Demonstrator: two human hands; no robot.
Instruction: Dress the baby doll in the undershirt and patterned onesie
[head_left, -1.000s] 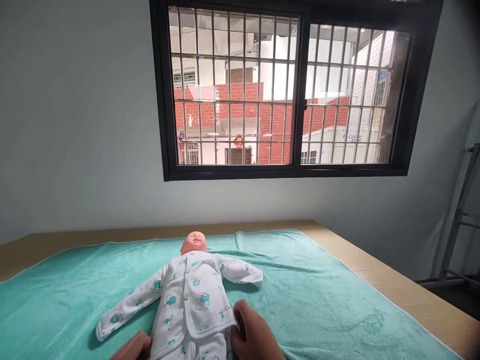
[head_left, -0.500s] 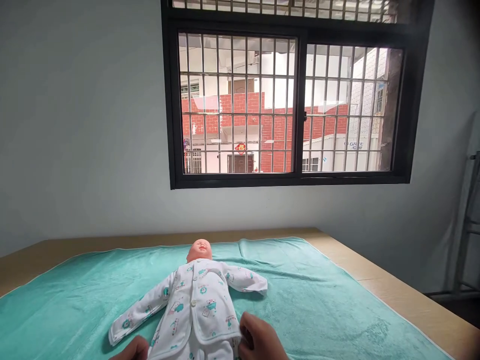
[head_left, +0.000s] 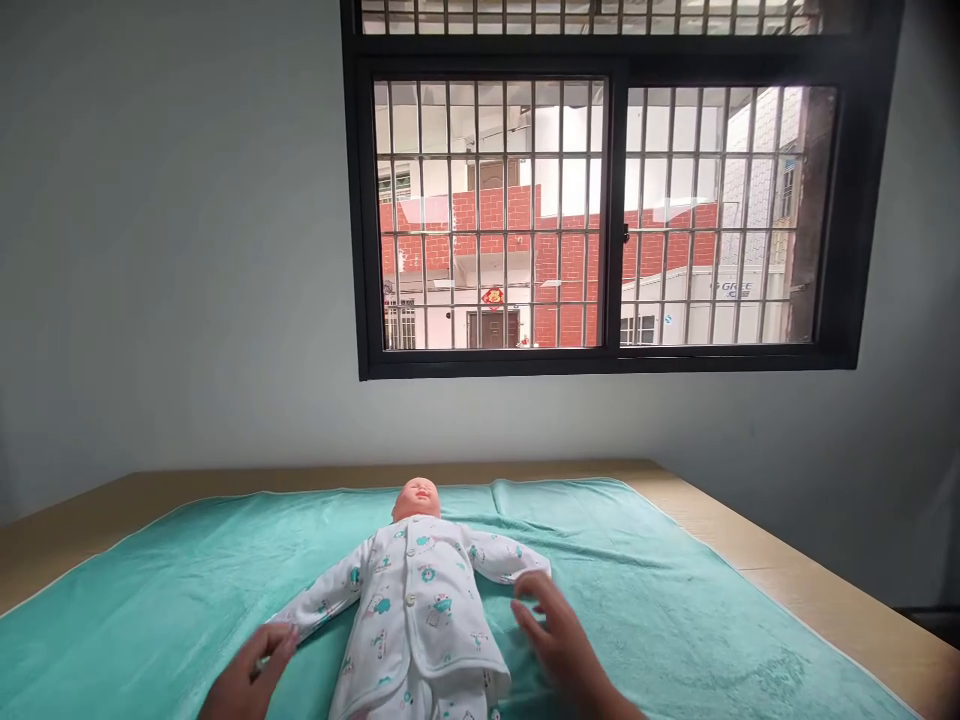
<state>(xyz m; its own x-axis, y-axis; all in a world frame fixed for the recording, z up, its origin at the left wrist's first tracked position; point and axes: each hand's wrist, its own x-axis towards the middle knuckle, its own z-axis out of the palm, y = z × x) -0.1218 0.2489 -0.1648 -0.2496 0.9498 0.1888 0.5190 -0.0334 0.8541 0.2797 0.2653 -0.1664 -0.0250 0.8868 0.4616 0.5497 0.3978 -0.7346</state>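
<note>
A baby doll lies on its back, head toward the wall, its arms spread. It wears a white long-sleeved jacket with green animal prints, closed by buttons at the front. White trousers show below the hem; the legs run out of view. My left hand is at the cuff of the sleeve on the left, hiding its end, with a gap between thumb and fingers. My right hand is open beside the cuff of the other sleeve, fingers bent and apart, a fingertip overlapping the cuff in view.
A turquoise plush blanket with a few creases lies under the doll on a wooden table. Behind it stands a grey wall with a black-framed, barred window.
Both hands have moved from the jacket's lower hem up to the sleeve ends, and the right hand's fingers have spread. The view has shifted slightly left.
</note>
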